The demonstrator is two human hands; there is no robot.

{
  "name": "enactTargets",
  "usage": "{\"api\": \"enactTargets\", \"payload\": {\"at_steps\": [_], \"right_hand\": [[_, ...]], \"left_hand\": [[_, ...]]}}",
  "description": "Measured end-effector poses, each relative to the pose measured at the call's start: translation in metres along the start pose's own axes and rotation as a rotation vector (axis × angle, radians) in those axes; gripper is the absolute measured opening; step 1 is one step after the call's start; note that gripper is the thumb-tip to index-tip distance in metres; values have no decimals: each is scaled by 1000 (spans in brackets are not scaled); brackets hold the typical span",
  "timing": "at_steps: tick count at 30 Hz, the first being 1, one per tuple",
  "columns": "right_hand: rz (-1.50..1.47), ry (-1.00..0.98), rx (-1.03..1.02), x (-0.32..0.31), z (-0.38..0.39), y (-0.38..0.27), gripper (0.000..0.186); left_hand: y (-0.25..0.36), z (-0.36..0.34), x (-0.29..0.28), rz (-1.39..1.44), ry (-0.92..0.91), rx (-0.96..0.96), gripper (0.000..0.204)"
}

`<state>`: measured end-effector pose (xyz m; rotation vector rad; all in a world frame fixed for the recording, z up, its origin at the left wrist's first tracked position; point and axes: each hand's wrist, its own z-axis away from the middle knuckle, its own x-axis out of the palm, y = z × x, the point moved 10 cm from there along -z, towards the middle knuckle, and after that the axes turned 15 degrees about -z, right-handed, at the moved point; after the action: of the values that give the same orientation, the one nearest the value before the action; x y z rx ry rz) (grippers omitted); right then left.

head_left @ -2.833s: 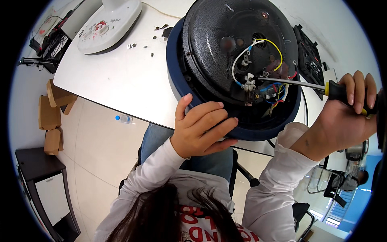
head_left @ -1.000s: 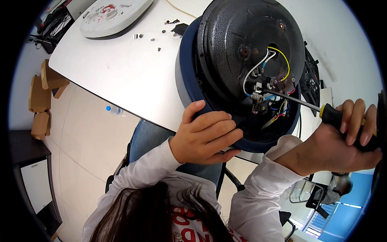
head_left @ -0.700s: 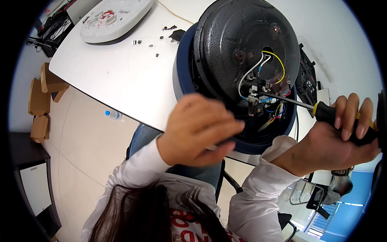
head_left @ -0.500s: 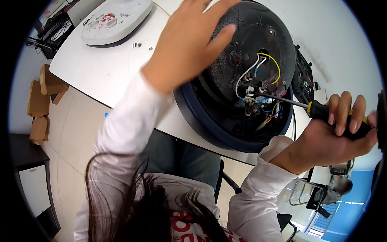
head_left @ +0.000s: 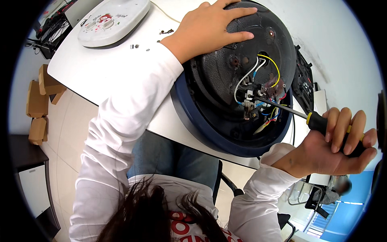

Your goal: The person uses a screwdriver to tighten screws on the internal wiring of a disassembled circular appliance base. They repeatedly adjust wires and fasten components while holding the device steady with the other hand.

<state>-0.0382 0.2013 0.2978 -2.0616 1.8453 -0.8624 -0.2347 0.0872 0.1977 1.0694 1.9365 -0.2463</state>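
Note:
A round black appliance base with a blue rim [head_left: 225, 101] lies upside down on the white table [head_left: 117, 68], its wiring [head_left: 258, 92] exposed. My left hand [head_left: 209, 26] rests flat on the far top of the black underside, fingers spread. My right hand [head_left: 338, 145] grips the black and yellow handle of a screwdriver [head_left: 322, 123]. The screwdriver's shaft reaches left and its tip sits among the white, yellow, blue and red wires near the terminals.
A white appliance lid with red and grey knobs [head_left: 113, 22] lies at the table's far left, with small loose screws [head_left: 137, 46] beside it. A black part [head_left: 304, 84] lies right of the base. Cardboard boxes [head_left: 38, 101] stand on the floor at left.
My left hand lifted off the near rim of the base and moved across to its far top side. The screwdriver stayed in the wiring with my right hand on its handle.

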Motion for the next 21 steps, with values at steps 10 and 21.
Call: {"api": "enactTargets", "payload": {"at_steps": [10, 21], "right_hand": [[-132, -284, 137, 6, 1, 5, 25], [-594, -813, 165, 30, -6, 13, 27]], "left_hand": [[0, 0, -2, 15, 48, 42, 61], [2, 0, 1, 32, 11, 34, 61]]}}
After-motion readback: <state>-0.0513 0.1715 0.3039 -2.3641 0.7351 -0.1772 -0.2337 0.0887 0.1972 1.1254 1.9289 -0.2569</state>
